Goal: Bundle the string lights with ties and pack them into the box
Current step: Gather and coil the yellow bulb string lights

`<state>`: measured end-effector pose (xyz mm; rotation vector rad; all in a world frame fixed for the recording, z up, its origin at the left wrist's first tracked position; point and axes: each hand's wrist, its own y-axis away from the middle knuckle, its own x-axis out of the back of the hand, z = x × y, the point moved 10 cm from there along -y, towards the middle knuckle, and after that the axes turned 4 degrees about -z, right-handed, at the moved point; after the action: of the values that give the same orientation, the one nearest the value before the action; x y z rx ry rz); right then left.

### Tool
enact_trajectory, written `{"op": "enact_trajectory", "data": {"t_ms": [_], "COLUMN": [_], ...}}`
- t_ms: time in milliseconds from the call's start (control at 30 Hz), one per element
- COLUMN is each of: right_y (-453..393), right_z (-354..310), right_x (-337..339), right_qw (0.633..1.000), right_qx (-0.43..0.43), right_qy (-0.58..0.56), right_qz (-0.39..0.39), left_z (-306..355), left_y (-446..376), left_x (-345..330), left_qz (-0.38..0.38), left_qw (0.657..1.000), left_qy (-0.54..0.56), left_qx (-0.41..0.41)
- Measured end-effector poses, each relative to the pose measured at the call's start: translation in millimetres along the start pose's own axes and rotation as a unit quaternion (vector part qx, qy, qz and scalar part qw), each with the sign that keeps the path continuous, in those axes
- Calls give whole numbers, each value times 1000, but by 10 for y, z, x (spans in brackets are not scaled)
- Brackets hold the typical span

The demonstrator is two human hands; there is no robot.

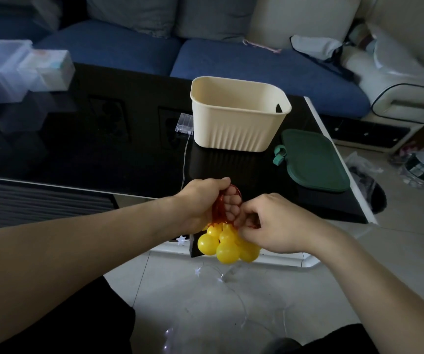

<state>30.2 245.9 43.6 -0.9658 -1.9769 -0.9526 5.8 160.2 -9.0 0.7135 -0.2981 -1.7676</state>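
Right now the left hand [200, 200] grips the red wire loops [227, 200], with yellow ball lights [227, 247] hanging below. The right hand [272, 223] pinches the loops beside it. Behind, the cream box [239, 129] sits on the table [103, 149].

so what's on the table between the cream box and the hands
Head view: only bare black tabletop between cream box and left hand; thin wire runs just left.

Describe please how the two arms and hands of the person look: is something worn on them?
Both forearms are bare up to the frame edge, with no sleeve visible. The left hand and the right hand wear no gloves. No watch, bracelet or ring shows on either one. Dark clothing appears only at the bottom, over the legs.
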Motion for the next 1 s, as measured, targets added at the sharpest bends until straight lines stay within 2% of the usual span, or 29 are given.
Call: {"op": "enact_trajectory", "data": {"t_ms": [100,467,667,833,1000], "right_y": [33,88,14,-15,17], "right_z": [13,-187,-4,131,213], "right_x": [32,-57,-146,-122,14], "right_qw": [1000,997,999,998,997], "right_qx": [1,21,-28,-63,-77], "right_qy": [-19,-51,-3,24,13], "right_qz": [-4,-47,-38,-19,-9], "left_z": [1,-40,-66,-59,-21], "left_y": [-11,-63,-55,-6,42], "left_x": [38,93,82,-34,-55], "left_qz": [24,90,72,35,32], "left_qw": [1000,992,994,999,998], "left_qy": [13,-61,-66,6,57], "left_qx": [-5,-63,-39,-25,-16]}}
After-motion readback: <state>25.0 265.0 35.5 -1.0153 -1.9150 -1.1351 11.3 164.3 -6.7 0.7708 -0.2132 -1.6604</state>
